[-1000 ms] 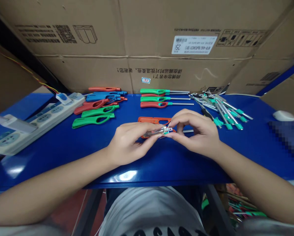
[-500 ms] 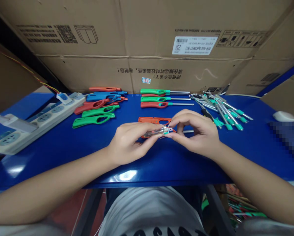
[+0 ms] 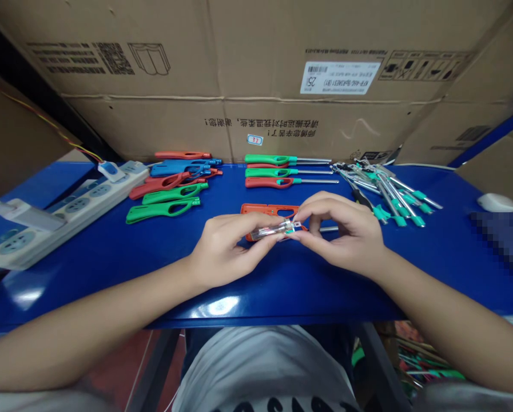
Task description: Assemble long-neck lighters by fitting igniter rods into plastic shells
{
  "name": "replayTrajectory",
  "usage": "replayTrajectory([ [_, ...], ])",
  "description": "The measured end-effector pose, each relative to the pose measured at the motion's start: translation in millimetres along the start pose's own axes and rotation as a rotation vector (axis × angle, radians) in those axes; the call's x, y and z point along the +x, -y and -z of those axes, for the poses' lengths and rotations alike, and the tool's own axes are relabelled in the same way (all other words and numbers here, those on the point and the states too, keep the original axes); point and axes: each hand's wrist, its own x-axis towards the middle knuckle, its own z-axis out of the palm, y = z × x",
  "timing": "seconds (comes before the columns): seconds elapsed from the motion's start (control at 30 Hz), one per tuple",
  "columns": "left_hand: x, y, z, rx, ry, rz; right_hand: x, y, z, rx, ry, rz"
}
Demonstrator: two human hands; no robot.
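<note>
My left hand (image 3: 226, 249) pinches the clear tube of a lighter insert (image 3: 277, 230) just above the blue table (image 3: 110, 257). My right hand (image 3: 346, 232) meets it from the right, its fingertips closed on the insert's teal and metal end. Directly behind my hands lies an open orange lighter shell (image 3: 269, 210), flat on the table, with a metal rod (image 3: 328, 229) sticking out to the right past my fingers.
Empty shells in green, red and blue (image 3: 170, 186) lie at the back left. Three assembled lighters (image 3: 282, 171) sit in the middle back. A heap of metal inserts (image 3: 385, 186) is back right. A power strip (image 3: 63, 209) is far left. Cardboard boxes (image 3: 256, 74) wall off the back.
My hands have stayed in place; the insert between my fingertips has tilted and risen very slightly. Nothing else has moved.
</note>
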Motion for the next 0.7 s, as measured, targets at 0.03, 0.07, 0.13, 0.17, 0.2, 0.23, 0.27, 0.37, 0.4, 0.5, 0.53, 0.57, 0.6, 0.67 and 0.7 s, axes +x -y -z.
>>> replayTrajectory([
  [0.03, 0, 0, -0.8, -0.021, -0.003, 0.022, 0, 0, 0, 0.000, 0.001, 0.000],
  [0.07, 0, 0, -1.8, -0.047, -0.006, 0.049, 0, 0, -1, 0.001, 0.004, -0.003],
  [0.13, 0, 2, -4.4, -0.121, -0.001, 0.111, -1, -1, -1, 0.010, 0.007, -0.020],
  [0.17, 0, 3, -5.8, -0.171, 0.009, 0.145, -1, -1, -1, 0.015, 0.008, -0.030],
  [0.2, 0, 4, -7.4, -0.231, 0.027, 0.178, -1, -1, -2, 0.018, 0.010, -0.037],
  [0.23, -1, 6, -8.9, -0.297, 0.053, 0.207, -1, -2, -2, 0.021, 0.009, -0.039],
  [0.27, -1, 8, -10.4, -0.365, 0.083, 0.229, -1, -2, -2, 0.023, 0.009, -0.039],
  [0.37, -2, 12, -13.8, -0.523, 0.155, 0.263, -1, -3, -2, 0.046, 0.011, -0.017],
  [0.4, -3, 12, -14.5, -0.553, 0.173, 0.263, -2, -3, -2, 0.058, 0.014, -0.010],
  [0.5, -4, 13, -15.7, -0.582, 0.203, 0.257, -2, -3, -3, 0.075, 0.038, 0.009],
  [0.53, -5, 12, -16.1, -0.585, 0.204, 0.258, -2, -2, -3, 0.070, 0.049, 0.018],
  [0.57, -5, 12, -16.5, -0.589, 0.203, 0.260, -2, -2, -3, 0.061, 0.060, 0.027],
  [0.6, -6, 12, -17.0, -0.593, 0.202, 0.264, -2, -2, -3, 0.052, 0.068, 0.037],
  [0.67, -6, 13, -18.2, -0.599, 0.200, 0.268, -2, -2, -4, 0.039, 0.074, 0.044],
  [0.7, -7, 13, -18.8, -0.596, 0.203, 0.270, -2, -2, -4, 0.037, 0.077, 0.042],
])
